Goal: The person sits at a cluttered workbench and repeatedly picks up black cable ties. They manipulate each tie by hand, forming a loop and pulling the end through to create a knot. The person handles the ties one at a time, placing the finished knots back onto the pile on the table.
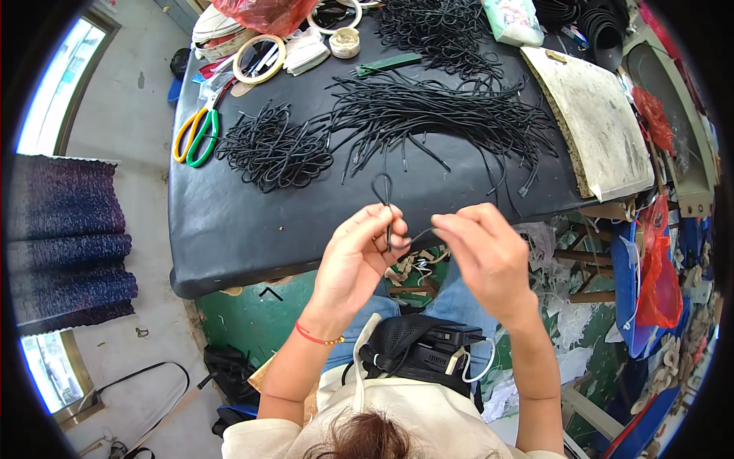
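Observation:
A thin black cord (pixel 384 183), bent into a small loop, is pinched between the thumb and fingers of my left hand (pixel 358 249). Its loop points away from me, over the near part of the dark table. To the right, my right hand (pixel 485 249) pinches a thin dark end (pixel 423 234) that runs across toward the left hand. Whether both belong to one cord I cannot tell. Beyond the hands lies a wide bundle of straight black cords (pixel 451 115). A tangled pile of looped black cords (pixel 275 149) lies left of it.
Scissors with yellow and green handles (pixel 197 138) lie at the table's left edge. Farther back are tape rolls (pixel 260 59), a small round tub (pixel 345 43), a green strip (pixel 388 64) and more black cords (pixel 436 30). A pale stained board (pixel 592 115) covers the right side.

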A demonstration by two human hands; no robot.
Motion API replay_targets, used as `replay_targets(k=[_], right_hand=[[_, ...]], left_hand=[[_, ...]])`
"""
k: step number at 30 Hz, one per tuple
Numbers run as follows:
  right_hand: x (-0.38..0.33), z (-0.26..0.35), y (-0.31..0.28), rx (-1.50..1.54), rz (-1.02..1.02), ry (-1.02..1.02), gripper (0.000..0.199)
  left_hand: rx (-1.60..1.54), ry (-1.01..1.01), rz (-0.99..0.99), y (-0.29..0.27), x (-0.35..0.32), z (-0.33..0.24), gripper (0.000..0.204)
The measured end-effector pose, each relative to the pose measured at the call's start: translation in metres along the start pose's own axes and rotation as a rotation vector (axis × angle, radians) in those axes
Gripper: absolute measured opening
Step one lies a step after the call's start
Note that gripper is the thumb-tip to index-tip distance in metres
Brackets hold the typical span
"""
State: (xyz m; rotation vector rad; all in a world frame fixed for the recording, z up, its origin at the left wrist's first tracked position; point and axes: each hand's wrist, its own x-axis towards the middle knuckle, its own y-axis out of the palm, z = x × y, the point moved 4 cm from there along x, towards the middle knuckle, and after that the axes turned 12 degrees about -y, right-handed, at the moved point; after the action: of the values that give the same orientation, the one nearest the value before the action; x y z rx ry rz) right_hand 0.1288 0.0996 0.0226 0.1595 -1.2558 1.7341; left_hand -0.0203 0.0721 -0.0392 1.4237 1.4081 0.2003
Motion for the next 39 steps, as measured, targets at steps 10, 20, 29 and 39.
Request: replay_targets(k=[10, 20, 29, 39], right_hand=[[-0.005, 0.003, 0.009, -0.057, 0.086, -0.103, 0.026], [0.013, 0.021, -0.011, -0.128, 0.324, -0.162, 0.015], [-0.023, 0.001, 0.014, 0.41, 0.025, 0.303, 0.011], [-0.037, 0.015, 0.02, 0.836, 0.002, 0.596, 0.021]], left_hand=[[0.416, -0.007, 0.013, 0.001, -0.003, 0.004, 0.009], [1.47, 0.34, 0.076, 0.021, -0.018, 0.003, 0.015], [0.424, 0.016, 0.06, 0.007, -0.015, 0.003, 0.024], [0.757, 0.248, -0.158, 0.005, -0.016, 0.015, 0.017]])
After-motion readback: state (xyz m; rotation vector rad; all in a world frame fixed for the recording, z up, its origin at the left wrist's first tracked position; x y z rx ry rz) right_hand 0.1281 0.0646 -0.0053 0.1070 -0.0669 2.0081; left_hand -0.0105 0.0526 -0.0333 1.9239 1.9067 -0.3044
